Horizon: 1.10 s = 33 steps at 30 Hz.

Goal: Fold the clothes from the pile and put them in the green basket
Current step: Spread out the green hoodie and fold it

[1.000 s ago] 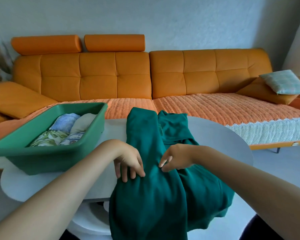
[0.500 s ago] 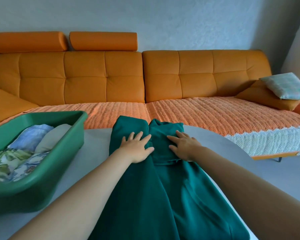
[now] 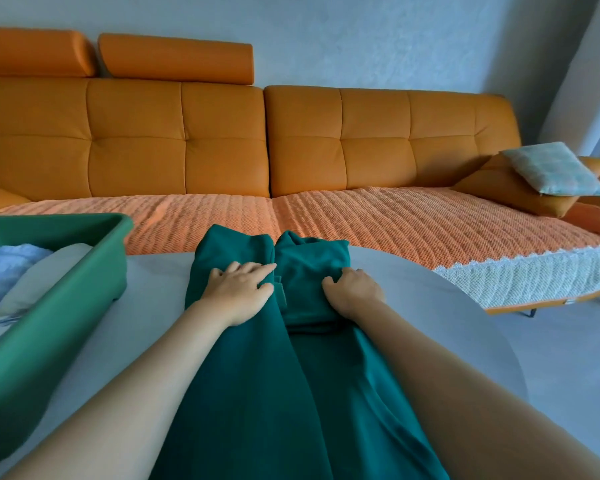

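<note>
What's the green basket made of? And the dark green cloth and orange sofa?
The green rectangular basket looks like smooth moulded plastic: rounded rim, dull sheen. The dark teal garment seems soft matte knit or fleece; it drapes in folds. The orange tufted sofa back looks like leather or imitation: smooth, faintly shiny.

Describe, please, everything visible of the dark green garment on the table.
The dark green garment is plain, matte, fairly thick-looking cloth without print. It lies lengthwise on the pale table, from the far edge toward the person, its near end out of frame. The far end is bunched into two folded lumps with a crease between. The left hand presses flat on the left lump; the right hand curls its fingers into the right one. The green basket beside it does not touch it.
</note>
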Available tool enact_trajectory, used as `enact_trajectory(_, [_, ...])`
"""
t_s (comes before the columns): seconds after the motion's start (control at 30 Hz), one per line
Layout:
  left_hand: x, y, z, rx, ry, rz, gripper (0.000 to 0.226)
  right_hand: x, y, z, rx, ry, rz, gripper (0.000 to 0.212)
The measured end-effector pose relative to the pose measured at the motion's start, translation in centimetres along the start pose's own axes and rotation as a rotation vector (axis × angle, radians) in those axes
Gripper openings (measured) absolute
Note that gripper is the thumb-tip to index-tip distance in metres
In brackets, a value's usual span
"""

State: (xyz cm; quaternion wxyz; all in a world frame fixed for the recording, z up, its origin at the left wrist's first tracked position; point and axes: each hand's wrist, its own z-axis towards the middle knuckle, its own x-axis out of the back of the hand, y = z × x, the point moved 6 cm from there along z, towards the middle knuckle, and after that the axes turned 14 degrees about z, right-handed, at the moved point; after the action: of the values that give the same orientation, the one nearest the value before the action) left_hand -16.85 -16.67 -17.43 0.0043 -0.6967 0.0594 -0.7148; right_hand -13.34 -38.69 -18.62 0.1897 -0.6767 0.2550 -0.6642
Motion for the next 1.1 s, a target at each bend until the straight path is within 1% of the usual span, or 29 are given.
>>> enact_trajectory(0.07, [0.1, 0.4, -0.2, 0.001, 0.036, 0.007, 0.056, 0.2, -0.7, -0.5, 0.045, -0.039, 0.109, 0.054])
enact_trajectory(0.17, [0.4, 0.1, -0.7, 0.043, 0.105, -0.004, 0.055, 0.7, -1.4, -1.2, 0.072, -0.032, 0.349, 0.064])
enact_trajectory(0.2, [0.6, 0.0, -0.9, 0.061, 0.137, 0.010, 0.054, 0.9, -1.5, -1.6, 0.035, -0.019, 0.466, 0.063])
enact_trajectory(0.23, [1.0, -0.2, -1.1, 0.076, 0.169, 0.032, 0.053, 1.2, -1.3, -1.9, -0.022, 0.006, 0.607, 0.055])
enact_trajectory(0.3, [1.5, -0.3, -1.7, 0.087, 0.199, 0.067, 0.053, 1.8, -0.7, -2.4, -0.231, 0.014, 0.897, 0.040])
enact_trajectory(0.33, [1.7, -0.4, -2.0, 0.080, 0.186, 0.068, 0.055, 1.8, -0.6, -2.7, -0.344, -0.038, 1.007, 0.040])
enact_trajectory(0.37, [1.8, -0.5, -2.2, 0.067, 0.146, 0.062, 0.058, 1.6, -0.6, -3.1, -0.434, -0.126, 1.083, 0.040])
enact_trajectory(0.4, [1.7, -0.6, -2.4, 0.051, 0.086, 0.045, 0.062, 1.7, -1.0, -3.8, -0.480, -0.215, 1.123, 0.039])
enact_trajectory(0.43, [1.7, -0.8, -2.7, 0.031, 0.031, 0.009, 0.066, 1.6, -1.6, -4.3, -0.497, -0.288, 1.153, 0.035])
enact_trajectory(0.5, [2.0, -1.1, -3.3, -0.010, -0.017, -0.091, 0.067, 2.0, -2.9, -5.2, -0.435, -0.341, 1.188, 0.030])
enact_trajectory(0.57, [2.6, -1.8, -3.9, -0.029, -0.015, -0.278, 0.060, 2.6, -5.0, -5.5, -0.285, -0.325, 1.180, 0.032])
enact_trajectory(0.6, [2.7, -2.3, -4.0, -0.026, -0.009, -0.424, 0.058, 2.9, -6.4, -5.5, -0.191, -0.295, 1.139, 0.038])
enact_trajectory(0.67, [2.3, -3.4, -4.0, 0.006, -0.024, -0.797, 0.053, 3.0, -9.7, -5.6, -0.018, -0.236, 0.996, 0.061])
enact_trajectory(0.73, [1.8, -4.7, -4.0, 0.100, 0.003, -1.184, 0.041, 1.9, -13.2, -6.2, 0.106, -0.247, 0.879, 0.079])
enact_trajectory(0.77, [1.7, -5.4, -4.1, 0.159, 0.030, -1.367, 0.037, 1.0, -15.0, -6.8, 0.164, -0.282, 0.845, 0.081])
enact_trajectory(0.8, [1.6, -5.7, -4.3, 0.204, 0.043, -1.511, 0.043, -0.1, -16.2, -7.3, 0.202, -0.340, 0.815, 0.081])
enact_trajectory(0.83, [1.3, -6.2, -4.4, 0.211, 0.026, -1.624, 0.052, -1.3, -17.3, -7.9, 0.219, -0.419, 0.778, 0.076])
enact_trajectory(0.87, [1.1, -6.7, -4.5, 0.180, 0.008, -1.717, 0.058, -2.5, -18.0, -8.4, 0.211, -0.505, 0.731, 0.070])
enact_trajectory(0.9, [0.9, -7.1, -4.8, 0.154, -0.010, -1.792, 0.061, -3.4, -18.3, -8.8, 0.201, -0.589, 0.675, 0.062])
enact_trajectory(0.93, [0.7, -7.4, -5.3, 0.152, -0.027, -1.838, 0.059, -4.2, -18.4, -8.9, 0.215, -0.638, 0.590, 0.057])
enact_trajectory(0.97, [0.3, -8.0, -5.5, 0.189, -0.024, -1.787, 0.054, -4.7, -18.4, -8.5, 0.255, -0.631, 0.491, 0.055])
enact_trajectory(1.0, [0.0, -8.7, -5.4, 0.209, 0.017, -1.687, 0.049, -4.8, -18.4, -8.0, 0.309, -0.595, 0.409, 0.056])
enact_trajectory(1.03, [0.0, -9.3, -5.4, 0.267, 0.082, -1.531, 0.042, -4.9, -18.5, -7.4, 0.359, -0.544, 0.355, 0.056])
enact_trajectory(1.07, [-0.1, -9.9, -5.1, 0.321, 0.151, -1.371, 0.034, -5.0, -18.6, -6.8, 0.409, -0.495, 0.321, 0.053])
enact_trajectory(1.1, [-0.2, -10.2, -4.9, 0.363, 0.188, -1.262, 0.030, -5.0, -18.8, -6.3, 0.476, -0.436, 0.273, 0.049])
